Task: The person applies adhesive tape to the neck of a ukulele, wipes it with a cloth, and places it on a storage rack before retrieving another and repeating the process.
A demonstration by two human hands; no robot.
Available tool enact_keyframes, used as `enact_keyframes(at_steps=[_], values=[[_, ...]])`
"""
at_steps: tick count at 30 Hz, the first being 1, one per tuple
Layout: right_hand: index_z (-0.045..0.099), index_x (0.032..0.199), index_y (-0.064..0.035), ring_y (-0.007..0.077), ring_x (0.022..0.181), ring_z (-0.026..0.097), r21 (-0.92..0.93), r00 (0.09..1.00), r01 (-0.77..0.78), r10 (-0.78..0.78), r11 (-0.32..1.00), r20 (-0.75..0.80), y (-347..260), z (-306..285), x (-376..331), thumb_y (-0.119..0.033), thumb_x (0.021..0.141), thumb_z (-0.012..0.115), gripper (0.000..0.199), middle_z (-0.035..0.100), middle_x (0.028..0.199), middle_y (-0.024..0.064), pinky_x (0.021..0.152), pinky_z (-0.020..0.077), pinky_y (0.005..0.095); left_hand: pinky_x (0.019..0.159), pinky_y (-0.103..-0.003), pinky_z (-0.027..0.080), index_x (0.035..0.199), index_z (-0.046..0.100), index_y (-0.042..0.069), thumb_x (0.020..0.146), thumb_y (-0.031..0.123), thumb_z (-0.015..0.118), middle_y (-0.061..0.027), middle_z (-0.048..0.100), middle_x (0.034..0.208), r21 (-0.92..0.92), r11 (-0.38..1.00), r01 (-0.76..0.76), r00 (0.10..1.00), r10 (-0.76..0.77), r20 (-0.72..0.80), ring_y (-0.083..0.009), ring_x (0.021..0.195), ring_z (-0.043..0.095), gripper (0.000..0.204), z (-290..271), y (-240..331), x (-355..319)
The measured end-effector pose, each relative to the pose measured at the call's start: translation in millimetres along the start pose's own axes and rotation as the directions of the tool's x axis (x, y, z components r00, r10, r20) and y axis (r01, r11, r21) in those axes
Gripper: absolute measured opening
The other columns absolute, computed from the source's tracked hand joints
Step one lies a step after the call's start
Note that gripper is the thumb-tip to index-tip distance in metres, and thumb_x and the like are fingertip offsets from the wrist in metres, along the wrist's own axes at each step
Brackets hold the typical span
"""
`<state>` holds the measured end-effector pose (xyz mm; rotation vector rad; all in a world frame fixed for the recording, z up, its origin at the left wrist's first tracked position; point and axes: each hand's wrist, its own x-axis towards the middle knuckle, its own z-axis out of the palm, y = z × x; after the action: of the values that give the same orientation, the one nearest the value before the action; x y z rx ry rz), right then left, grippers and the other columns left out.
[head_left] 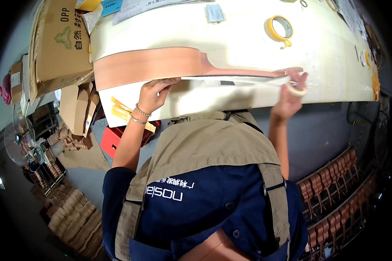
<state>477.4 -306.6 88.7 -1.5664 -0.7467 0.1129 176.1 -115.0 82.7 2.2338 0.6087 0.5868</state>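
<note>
On a pale cream counter (244,32), a reddish-brown wooden guitar (148,65) is laid edgewise. A whitish tape roll (298,91) is gripped by the fingers of the right hand (288,99); whether the guitar's near edge is gripped by the left hand (152,95) cannot be told.

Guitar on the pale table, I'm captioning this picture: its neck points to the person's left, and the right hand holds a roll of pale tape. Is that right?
Not quite: in the head view, the guitar's neck points to the person's right. The right hand does hold a roll of pale tape.
</note>
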Motion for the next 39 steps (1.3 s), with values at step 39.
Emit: enact_keyframes(at_steps=[39], values=[[0.036, 0.139, -0.0037, 0.0246, 0.127, 0.041, 0.210, 0.918, -0.390, 0.395, 0.897, 0.016, 102.8, -66.6, 32.9, 0.005, 0.081, 0.059, 0.063, 0.038, 0.141, 0.0141, 0.107, 0.0323, 0.0366, 0.040, -0.031, 0.037, 0.141, 0.035, 0.005, 0.080, 0.008, 0.063, -0.0039, 0.048, 0.060, 0.425, 0.887, -0.183, 0.948, 0.045, 0.315, -0.0185, 0.042, 0.043, 0.067, 71.1, 55.8, 35.0]])
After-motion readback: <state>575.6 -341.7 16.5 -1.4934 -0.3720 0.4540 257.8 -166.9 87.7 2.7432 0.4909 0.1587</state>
